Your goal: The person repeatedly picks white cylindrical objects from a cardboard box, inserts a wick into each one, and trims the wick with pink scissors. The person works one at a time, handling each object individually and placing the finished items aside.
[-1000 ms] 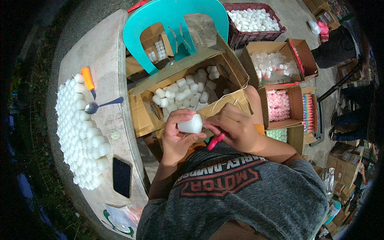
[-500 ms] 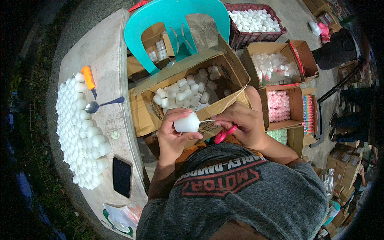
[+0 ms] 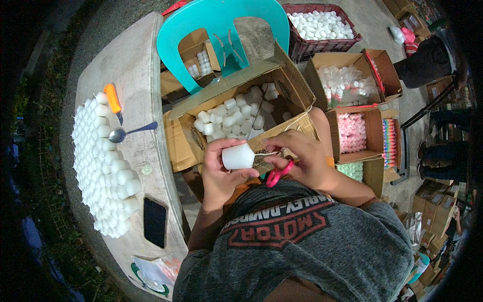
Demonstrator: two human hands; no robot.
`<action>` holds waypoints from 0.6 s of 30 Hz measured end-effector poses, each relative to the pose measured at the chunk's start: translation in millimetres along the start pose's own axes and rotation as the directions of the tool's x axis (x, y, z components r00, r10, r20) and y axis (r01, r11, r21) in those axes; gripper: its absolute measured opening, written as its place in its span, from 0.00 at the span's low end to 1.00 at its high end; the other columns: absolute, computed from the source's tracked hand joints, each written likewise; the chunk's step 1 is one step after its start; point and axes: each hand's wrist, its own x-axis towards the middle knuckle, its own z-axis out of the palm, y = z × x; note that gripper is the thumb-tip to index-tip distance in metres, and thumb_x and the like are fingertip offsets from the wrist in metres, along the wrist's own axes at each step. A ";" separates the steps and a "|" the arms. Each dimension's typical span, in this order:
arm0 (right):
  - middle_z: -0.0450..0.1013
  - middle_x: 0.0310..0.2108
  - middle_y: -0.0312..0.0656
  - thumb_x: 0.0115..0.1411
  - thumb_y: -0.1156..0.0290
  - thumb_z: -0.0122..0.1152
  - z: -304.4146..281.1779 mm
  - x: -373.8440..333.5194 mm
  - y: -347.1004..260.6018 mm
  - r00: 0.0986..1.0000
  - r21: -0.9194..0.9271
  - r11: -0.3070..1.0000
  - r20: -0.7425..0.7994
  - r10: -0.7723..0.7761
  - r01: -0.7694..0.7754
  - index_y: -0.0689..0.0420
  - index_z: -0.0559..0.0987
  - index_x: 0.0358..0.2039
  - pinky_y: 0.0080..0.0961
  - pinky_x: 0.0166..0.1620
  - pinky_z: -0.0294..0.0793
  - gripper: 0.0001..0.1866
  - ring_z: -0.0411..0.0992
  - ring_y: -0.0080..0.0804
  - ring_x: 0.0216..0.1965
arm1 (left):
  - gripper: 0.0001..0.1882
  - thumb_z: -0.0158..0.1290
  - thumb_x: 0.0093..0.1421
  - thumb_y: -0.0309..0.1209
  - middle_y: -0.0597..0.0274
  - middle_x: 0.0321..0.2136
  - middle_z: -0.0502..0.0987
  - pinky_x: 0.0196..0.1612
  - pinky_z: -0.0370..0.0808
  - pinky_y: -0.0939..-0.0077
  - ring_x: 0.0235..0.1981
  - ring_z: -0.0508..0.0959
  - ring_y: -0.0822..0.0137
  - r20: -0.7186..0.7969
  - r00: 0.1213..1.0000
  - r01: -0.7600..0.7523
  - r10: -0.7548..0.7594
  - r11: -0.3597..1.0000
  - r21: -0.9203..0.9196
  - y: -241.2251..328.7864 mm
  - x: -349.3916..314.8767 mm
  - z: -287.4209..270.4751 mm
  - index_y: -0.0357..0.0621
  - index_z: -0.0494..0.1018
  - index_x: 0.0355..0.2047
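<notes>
The left hand (image 3: 216, 168) grasps a white cylinder (image 3: 237, 157) between thumb and fingers, lying on its side above the near edge of a large carton (image 3: 297, 75). A pale string (image 3: 264, 153) runs from the cylinder's right end to the right hand (image 3: 302, 158), whose bent fingers pinch it. Pink scissor handles (image 3: 279, 174) hang at that hand; it hides their blades.

The carton stands directly beyond the hands, its near flaps partly covered by them. White pieces (image 3: 229, 118) lie heaped toward its left end, and a thin dark rod (image 3: 255, 120) slants across its opening. Behind its far edge, a teal chair (image 3: 173, 30) partly blocks a smaller carton of white pieces.

On the table (image 3: 128, 60), rows of white candles (image 3: 100, 171) crowd the left edge. An orange-handled knife (image 3: 112, 98) and a spoon (image 3: 118, 135) lie against their right side; a phone (image 3: 155, 221) rests near the table's right edge, and a clear plastic bag (image 3: 153, 269) at its near right corner.

Right of the carton, open boxes hold bagged pieces (image 3: 349, 83), pink pieces (image 3: 352, 133) and green pieces (image 3: 352, 170). Beyond them stands a dark red crate (image 3: 304, 48).
</notes>
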 end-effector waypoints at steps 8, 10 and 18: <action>0.73 0.28 0.43 0.49 0.80 0.62 -5.4 -5.8 4.5 0.999 -0.013 1.000 0.019 -0.028 0.028 0.61 0.77 0.33 0.27 0.34 0.72 0.08 0.72 0.36 0.32 | 0.43 0.70 0.35 0.32 0.55 0.41 0.70 0.45 0.73 0.74 0.44 0.72 0.67 0.084 0.992 -0.104 0.097 0.991 0.087 -6.5 5.6 1.3 0.41 0.58 0.49; 0.73 0.29 0.43 0.49 0.79 0.62 -3.5 -6.1 7.8 0.999 -0.029 0.999 0.044 -0.023 0.024 0.61 0.76 0.34 0.27 0.34 0.72 0.09 0.73 0.36 0.32 | 0.50 0.70 0.35 0.33 0.56 0.40 0.70 0.44 0.73 0.75 0.44 0.72 0.67 0.074 0.991 -0.119 0.108 0.980 0.158 -3.7 5.7 2.5 0.42 0.51 0.56; 0.71 0.31 0.44 0.48 0.76 0.64 12.7 -1.4 14.5 0.999 0.027 1.000 0.039 0.000 -0.001 0.59 0.72 0.40 0.28 0.38 0.71 0.17 0.72 0.40 0.33 | 0.55 0.55 0.46 0.16 0.55 0.40 0.68 0.41 0.75 0.75 0.39 0.72 0.68 -0.060 0.998 -0.024 0.018 0.995 -0.094 -1.3 9.6 24.9 0.46 0.26 0.63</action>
